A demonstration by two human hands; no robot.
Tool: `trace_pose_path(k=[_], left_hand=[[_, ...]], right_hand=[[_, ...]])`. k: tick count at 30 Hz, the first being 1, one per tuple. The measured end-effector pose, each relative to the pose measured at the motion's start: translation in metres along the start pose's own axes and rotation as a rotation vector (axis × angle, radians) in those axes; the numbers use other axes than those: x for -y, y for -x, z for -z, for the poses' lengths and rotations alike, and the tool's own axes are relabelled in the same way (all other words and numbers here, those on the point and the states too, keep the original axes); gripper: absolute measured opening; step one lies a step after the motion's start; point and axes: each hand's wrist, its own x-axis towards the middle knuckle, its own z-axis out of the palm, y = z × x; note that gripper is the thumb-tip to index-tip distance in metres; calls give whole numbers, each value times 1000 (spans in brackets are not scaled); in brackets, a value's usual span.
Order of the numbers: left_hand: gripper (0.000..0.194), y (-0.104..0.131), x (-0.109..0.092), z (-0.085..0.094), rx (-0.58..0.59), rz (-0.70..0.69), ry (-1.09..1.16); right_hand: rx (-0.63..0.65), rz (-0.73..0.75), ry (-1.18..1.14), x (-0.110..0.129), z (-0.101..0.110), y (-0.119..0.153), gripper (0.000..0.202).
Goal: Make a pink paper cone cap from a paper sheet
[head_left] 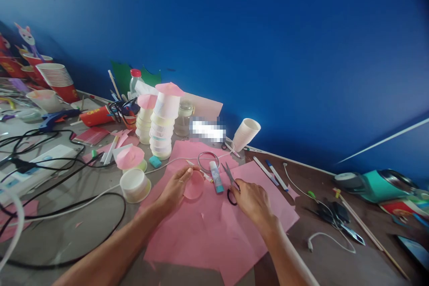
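My left hand (177, 186) pinches a round pink paper disc (194, 186) by its edge, above larger sheets of pink paper (187, 241). Closed on a pair of scissors (229, 174) at the dark handles is my right hand (250, 196); the blades point away from me and stand slightly apart. A glue stick (216, 178) with a teal end lies between both hands. Just beyond it is a roll of tape (208, 161), seen as a thin ring. Stacked paper cups with a pink paper cone top (169, 89) stand behind my left hand.
Another cup (134, 184) and a folded pink paper piece (130, 157) sit to the left, near black cables and a white power strip (40, 172). A stack of white cups (246, 134) leans by the blue wall. Markers (276, 175) and a teal appliance (385, 185) are at right.
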Motion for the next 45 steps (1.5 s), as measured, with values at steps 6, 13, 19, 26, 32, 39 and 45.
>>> trace_pose_path(k=[6, 13, 19, 26, 32, 39, 45], left_hand=[[35, -1, -1, -5, 82, -9, 26], [25, 2, 2, -6, 80, -43, -257], [21, 1, 6, -3, 50, -162, -400], [21, -2, 6, 5, -27, -338, -779], [20, -4, 10, 9, -107, -343, -994], [23, -7, 7, 9, -126, -238, -976], [23, -3, 5, 9, -62, -190, -1033]], right_hand=[[-82, 53, 28, -4, 0, 4, 24], [-361, 190, -248, 4, -23, -5, 36], [-430, 271, -313, 20, -50, -14, 48], [-603, 188, -927, 16, -43, -11, 37], [-541, 118, -1219, 25, -31, 1, 43], [-647, 442, -954, 41, -37, 9, 26], [-641, 610, -694, 45, -37, 9, 27]])
